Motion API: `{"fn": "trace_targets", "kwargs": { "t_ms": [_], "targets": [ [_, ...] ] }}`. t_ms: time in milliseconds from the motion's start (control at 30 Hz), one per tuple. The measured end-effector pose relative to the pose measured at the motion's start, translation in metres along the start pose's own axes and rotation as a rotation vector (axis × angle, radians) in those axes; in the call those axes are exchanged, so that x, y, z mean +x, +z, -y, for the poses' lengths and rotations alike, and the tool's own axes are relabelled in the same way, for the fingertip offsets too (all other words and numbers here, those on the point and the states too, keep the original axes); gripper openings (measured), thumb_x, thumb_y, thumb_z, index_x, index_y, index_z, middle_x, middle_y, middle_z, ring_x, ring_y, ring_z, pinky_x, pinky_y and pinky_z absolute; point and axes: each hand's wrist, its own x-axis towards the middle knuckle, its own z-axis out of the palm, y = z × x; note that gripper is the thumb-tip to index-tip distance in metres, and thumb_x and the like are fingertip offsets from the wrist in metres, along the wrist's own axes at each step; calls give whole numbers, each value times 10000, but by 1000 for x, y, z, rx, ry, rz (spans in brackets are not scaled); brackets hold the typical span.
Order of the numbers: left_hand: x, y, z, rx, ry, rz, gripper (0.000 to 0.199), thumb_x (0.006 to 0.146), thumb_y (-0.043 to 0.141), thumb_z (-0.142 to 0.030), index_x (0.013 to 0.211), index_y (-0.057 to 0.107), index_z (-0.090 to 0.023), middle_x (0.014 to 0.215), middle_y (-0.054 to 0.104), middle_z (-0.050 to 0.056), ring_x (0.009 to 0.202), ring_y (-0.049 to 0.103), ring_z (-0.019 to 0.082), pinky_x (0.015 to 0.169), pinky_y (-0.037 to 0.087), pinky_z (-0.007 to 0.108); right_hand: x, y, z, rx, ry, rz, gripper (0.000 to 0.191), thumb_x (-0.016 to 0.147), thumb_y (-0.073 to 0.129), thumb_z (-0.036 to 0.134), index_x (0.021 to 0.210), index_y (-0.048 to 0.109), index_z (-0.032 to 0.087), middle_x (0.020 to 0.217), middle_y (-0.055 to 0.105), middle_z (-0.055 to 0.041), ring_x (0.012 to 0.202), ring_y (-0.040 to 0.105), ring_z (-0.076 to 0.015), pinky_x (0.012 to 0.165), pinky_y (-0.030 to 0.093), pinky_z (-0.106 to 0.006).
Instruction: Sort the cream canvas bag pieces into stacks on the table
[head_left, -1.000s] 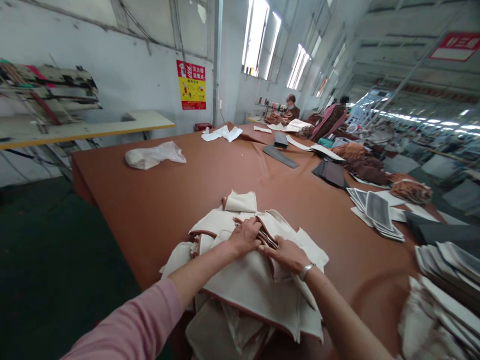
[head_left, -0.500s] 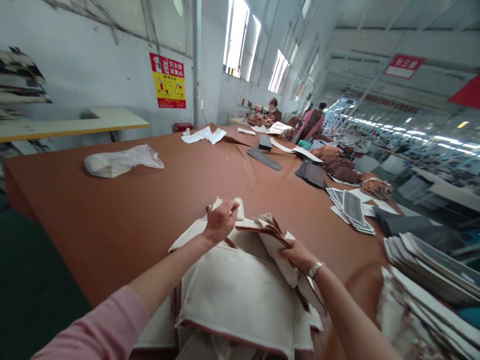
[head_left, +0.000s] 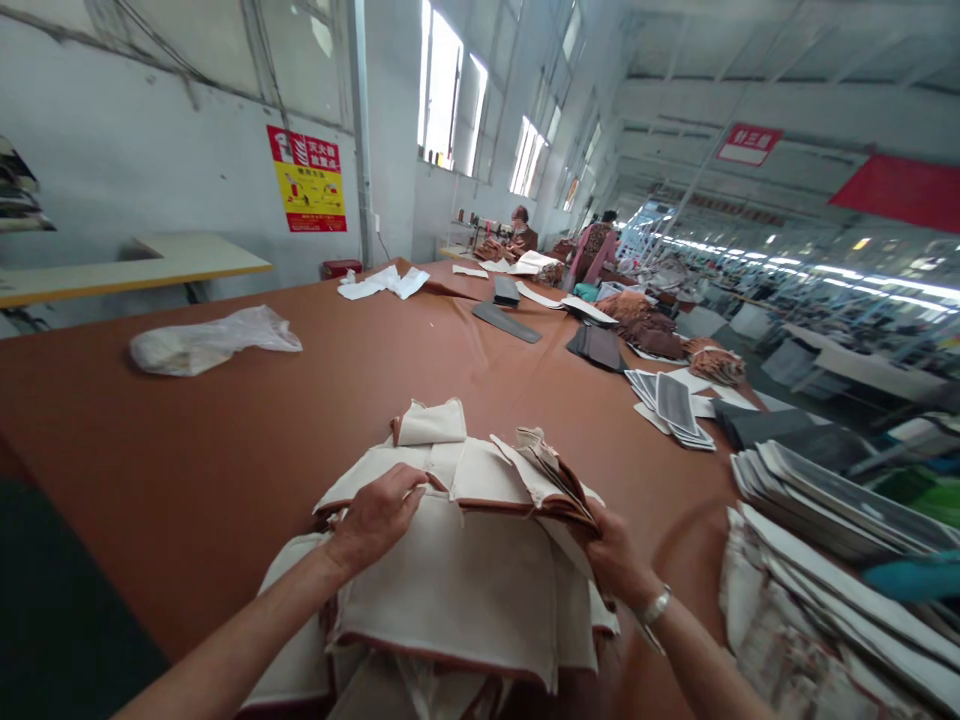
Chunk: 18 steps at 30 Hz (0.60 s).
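Observation:
A stack of cream fabric pieces with brown edges [head_left: 450, 580] lies in front of me. My left hand [head_left: 381, 512] is closed in a pinch over its upper left part, with the fingertips at the edge of a cream fabric piece. My right hand [head_left: 616, 555] grips a layered bundle of cream and brown fabric pieces [head_left: 551, 480] by its right end; the thumb side is partly hidden. Just beyond my left hand sits a small folded cream piece [head_left: 431, 422] on top of the stack.
The table has a brown cover [head_left: 360, 370]. A clear plastic bag [head_left: 217, 342] lies at left, white scraps [head_left: 384, 282] at the back. Grey panels [head_left: 679, 405] and piled padded pieces [head_left: 840, 500] line the right side. Two people [head_left: 592, 248] are far back.
My left hand has moved down and left, away from the small folded piece, which now shows fully. The bundle in my right hand has spread flatter to the left. The view has turned slightly right.

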Motion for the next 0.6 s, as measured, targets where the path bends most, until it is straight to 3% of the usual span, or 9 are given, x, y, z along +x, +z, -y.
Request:
{"fn": "trace_targets", "kwargs": {
  "t_ms": [167, 233, 333, 500, 600],
  "targets": [
    [0, 12, -35, -15, 81, 11, 171, 945, 440, -226, 1033, 585, -212, 1027, 660, 52, 1013, 637, 203, 893, 517, 337, -44, -32, 3, 69, -4, -23, 376, 885, 535, 267, 1234, 644, 180, 1107, 715, -85, 951, 659, -245, 824, 509, -302],
    [0, 23, -50, -2, 111, -8, 182, 939, 451, -233, 1064, 582, -214, 1057, 663, 55, 1058, 637, 214, 902, 528, 344, -63, -50, 8, 106, -11, -36, 471, 866, 518, 203, 1333, 584, 195, 1210, 683, -73, 999, 652, -238, 862, 505, -296],
    [0, 43, -77, -3, 132, -21, 179, 942, 460, -249, 1073, 580, -226, 1033, 675, 35, 980, 669, 202, 836, 550, 322, -91, -80, 14, 138, 6, -43, 547, 829, 496, 166, 1370, 560, 214, 1272, 656, -54, 1091, 633, -241, 952, 486, -310],
    [-1, 76, -123, -30, 185, 57, 208, 959, 440, -263, 1110, 579, -228, 1079, 663, 35, 989, 661, 192, 855, 547, 313, -137, -126, 12, 179, 79, -38, 573, 793, 496, 163, 1358, 578, 210, 1212, 685, -58, 1107, 631, -254, 960, 494, -335],
    [5, 78, -128, 139, 122, 138, 261, 971, 379, -259, 1116, 592, -215, 1127, 649, 66, 1044, 633, 229, 873, 537, 365, -170, -147, 7, 256, 139, -35, 559, 799, 496, 171, 1348, 592, 221, 1257, 665, -55, 1140, 612, -264, 992, 476, -357]
  ]
}}
